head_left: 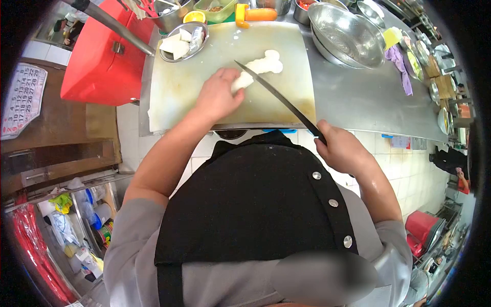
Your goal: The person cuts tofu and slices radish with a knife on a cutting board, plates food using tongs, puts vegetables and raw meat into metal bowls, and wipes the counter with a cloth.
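Observation:
My left hand (220,94) rests on the cutting board (279,105), its curled fingers holding a pale, white piece of vegetable (242,81) whose kind I cannot make out. Thin white slices (272,60) lie overlapped just to the right of it. My right hand (343,148) is closed round the handle of a long, dark-bladed kitchen knife (284,100). The blade slants up and left across the board, its tip beside the white piece and near my left fingers. Whether the blade touches the vegetable cannot be told.
An oval metal dish (205,43) with white chunks (176,47) sits at the board's upper left. Behind the board are an orange half (194,17), a carrot (261,14) and a yellow peeler-like tool (241,15). Stacked metal bowls (348,38) stand right; a red box (99,61) stands left.

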`<move>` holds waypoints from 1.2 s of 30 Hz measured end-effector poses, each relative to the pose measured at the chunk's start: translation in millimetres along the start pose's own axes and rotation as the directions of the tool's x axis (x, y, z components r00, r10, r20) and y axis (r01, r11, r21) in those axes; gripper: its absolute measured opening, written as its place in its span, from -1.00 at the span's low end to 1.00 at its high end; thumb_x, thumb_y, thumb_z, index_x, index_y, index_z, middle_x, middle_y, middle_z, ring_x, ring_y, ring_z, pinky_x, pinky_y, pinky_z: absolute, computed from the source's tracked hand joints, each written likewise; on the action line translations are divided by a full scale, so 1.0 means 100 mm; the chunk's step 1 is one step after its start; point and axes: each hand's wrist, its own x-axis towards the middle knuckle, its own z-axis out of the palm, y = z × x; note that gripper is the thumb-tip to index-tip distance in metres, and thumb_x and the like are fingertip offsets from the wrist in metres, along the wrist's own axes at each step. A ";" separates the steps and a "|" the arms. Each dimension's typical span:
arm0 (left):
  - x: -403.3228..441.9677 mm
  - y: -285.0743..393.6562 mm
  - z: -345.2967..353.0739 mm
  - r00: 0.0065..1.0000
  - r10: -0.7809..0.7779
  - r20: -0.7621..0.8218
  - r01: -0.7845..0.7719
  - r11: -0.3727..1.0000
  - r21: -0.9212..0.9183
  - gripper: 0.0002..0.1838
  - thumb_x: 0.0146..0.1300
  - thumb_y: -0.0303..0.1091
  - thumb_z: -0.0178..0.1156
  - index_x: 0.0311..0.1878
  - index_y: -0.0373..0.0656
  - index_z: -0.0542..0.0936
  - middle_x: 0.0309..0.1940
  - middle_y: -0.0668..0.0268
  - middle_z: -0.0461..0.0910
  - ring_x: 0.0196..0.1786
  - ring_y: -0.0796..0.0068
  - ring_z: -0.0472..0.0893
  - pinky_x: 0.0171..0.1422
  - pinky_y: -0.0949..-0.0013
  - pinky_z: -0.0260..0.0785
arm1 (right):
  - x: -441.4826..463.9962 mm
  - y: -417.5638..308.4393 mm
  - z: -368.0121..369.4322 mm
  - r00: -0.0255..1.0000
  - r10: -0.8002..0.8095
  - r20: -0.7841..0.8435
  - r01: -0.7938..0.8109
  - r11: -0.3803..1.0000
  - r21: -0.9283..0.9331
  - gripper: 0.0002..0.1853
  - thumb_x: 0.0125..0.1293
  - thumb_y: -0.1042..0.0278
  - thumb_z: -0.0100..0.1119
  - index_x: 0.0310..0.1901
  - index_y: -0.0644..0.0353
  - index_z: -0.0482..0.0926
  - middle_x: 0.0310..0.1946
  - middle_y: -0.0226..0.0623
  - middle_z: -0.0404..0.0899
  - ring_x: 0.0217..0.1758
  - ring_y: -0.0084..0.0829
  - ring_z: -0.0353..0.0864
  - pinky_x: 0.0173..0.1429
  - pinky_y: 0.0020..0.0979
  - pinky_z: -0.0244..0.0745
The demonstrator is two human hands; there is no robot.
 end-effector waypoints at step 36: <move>-0.06 -0.04 0.09 0.985 0.127 -0.119 -0.119 0.990 0.072 -0.64 0.06 -0.37 0.32 -0.03 -0.11 0.57 -0.12 0.12 0.57 -0.03 0.00 0.58 0.07 0.04 0.46 | 0.23 0.02 0.14 0.993 0.045 0.110 -0.032 0.993 -0.115 -0.75 0.42 0.28 0.02 -0.03 0.28 0.39 -0.27 0.17 0.62 -0.11 0.19 0.60 0.01 0.07 0.46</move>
